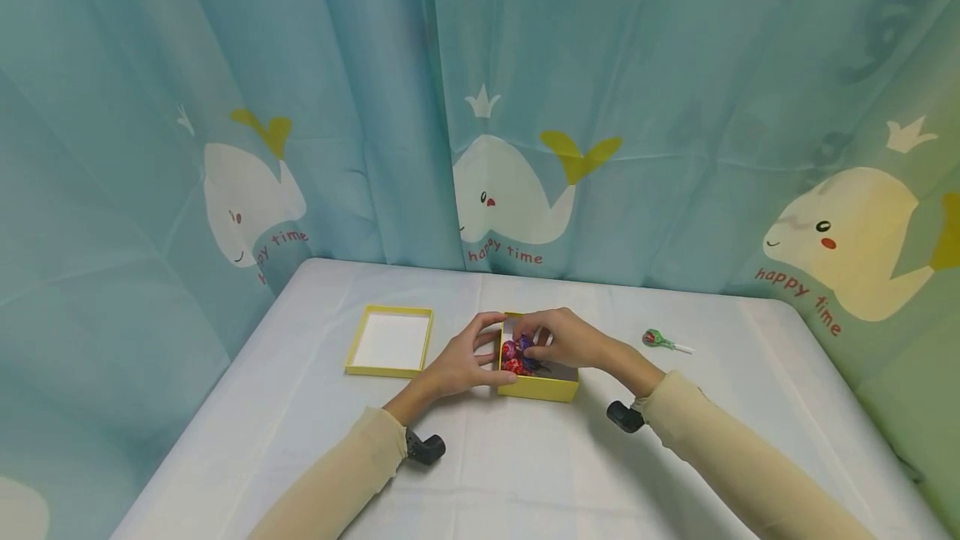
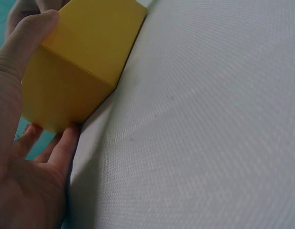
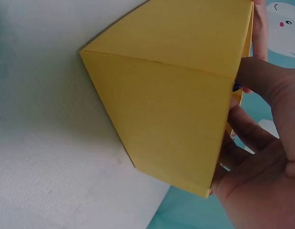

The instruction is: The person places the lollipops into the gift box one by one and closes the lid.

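A yellow box stands on the table with its top uncovered. Red and purple wrapped lollipops lie inside at its left end. My left hand grips the box at its left end, thumb on the near side and fingers round the left and far sides; the left wrist view shows the thumb against the yellow wall. My right hand reaches over the rim with curled fingers and pinches a purple-wrapped lollipop among the others. The box wall hides most of those fingertips in the right wrist view.
Left of the box lies a shallow yellow lid, white inside up. One green-wrapped lollipop with a white stick lies to the right. A white cloth covers the table; blue curtains with whales hang behind it.
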Motion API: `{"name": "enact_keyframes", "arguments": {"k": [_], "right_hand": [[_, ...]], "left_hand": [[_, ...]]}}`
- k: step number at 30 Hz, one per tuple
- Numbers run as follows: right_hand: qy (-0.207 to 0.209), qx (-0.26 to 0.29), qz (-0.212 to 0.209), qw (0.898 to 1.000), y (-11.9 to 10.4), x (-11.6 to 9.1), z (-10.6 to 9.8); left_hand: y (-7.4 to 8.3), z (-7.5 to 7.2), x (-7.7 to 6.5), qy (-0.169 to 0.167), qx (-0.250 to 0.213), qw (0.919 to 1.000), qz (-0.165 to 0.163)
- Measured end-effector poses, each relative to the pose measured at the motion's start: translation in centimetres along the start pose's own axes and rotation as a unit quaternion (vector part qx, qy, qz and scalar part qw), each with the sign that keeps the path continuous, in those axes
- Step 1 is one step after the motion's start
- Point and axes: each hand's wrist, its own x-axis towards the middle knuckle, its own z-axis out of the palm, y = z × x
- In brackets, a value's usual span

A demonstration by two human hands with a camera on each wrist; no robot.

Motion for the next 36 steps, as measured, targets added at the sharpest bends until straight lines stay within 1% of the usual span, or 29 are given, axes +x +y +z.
{"name": "enact_keyframes", "arguments": {"k": [10,22,36], "right_hand": [[0.007,-0.008,0.006,1.000,0.16,-0.10,0.30],[0.003,-0.012,0.014,1.000,-0.16,-0.17,0.46],[0.005,-0.012,0.020,1.000,-0.13,-0.12,0.56]], "left_hand": [[0.12,0.02,0.04,-0.003,-0.003,1.0000,-0.003],[-0.07,-0.03,0.07,-0.004,-0.007,1.0000,0.003],[0.05,-0.03,0.05,-0.004,-0.006,1.0000,-0.004]]}}
